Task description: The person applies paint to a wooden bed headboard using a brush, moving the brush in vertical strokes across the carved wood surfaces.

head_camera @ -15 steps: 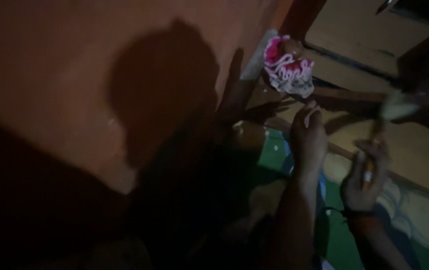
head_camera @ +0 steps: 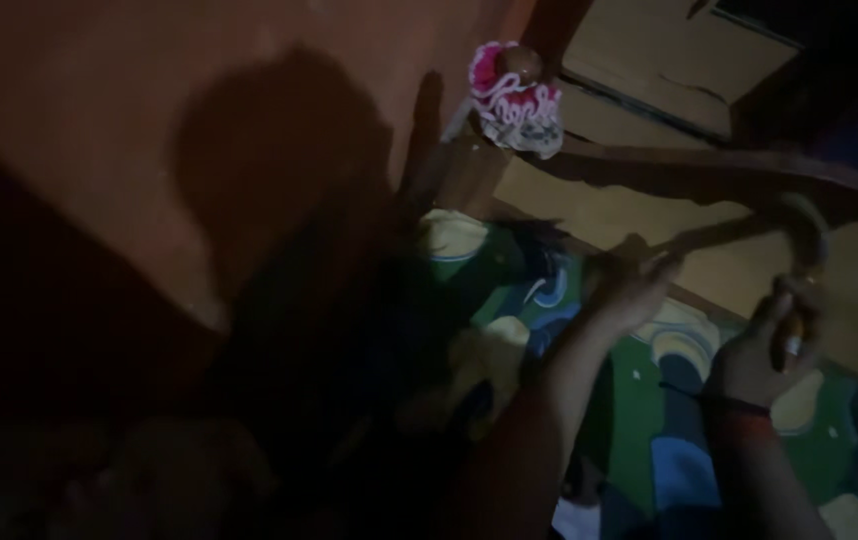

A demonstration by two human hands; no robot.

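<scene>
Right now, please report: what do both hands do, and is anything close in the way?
Left hand open, fingers on wooden rail. Right hand shut on brush handle. Pink-and-white cloth bundle on rail, apart.

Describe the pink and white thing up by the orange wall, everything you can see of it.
The pink and white thing looks like a small doll or ornament in frilly cloth: bright pink at the top left, a round brownish knob above, and a pale skirt with white wavy trim below. It sits tilted at the upper end of the dark wooden frame, close to the orange wall. Neither hand touches it. The dim light hides finer detail.
</scene>
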